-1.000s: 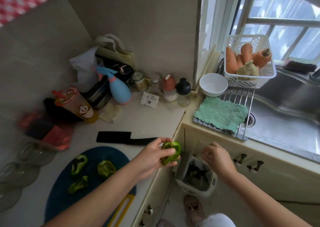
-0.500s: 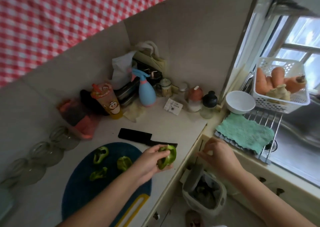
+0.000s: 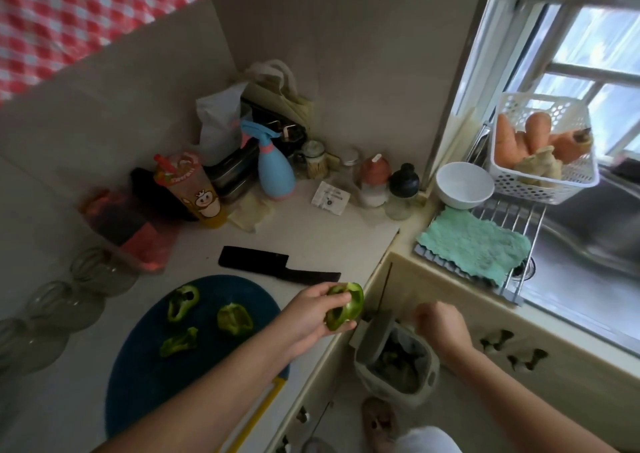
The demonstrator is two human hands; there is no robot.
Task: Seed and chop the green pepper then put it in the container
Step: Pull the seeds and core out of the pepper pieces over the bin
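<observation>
A person's left hand (image 3: 308, 317) has its grip clamped on a hollow section of green pepper (image 3: 346, 305) just off the right edge of the blue cutting board (image 3: 145, 366). The right hand (image 3: 440, 328), further right of the board, hangs with fingers curled over an open waste bin (image 3: 398, 359); whether that grip holds anything cannot be told. Three more pepper pieces (image 3: 235, 318) lie apart on the board, a black cleaver (image 3: 277, 268) rests flat on the worktop (image 3: 346, 238) just beyond the board's far edge, and a white bowl (image 3: 464, 186) stands well beyond it, to the right.
</observation>
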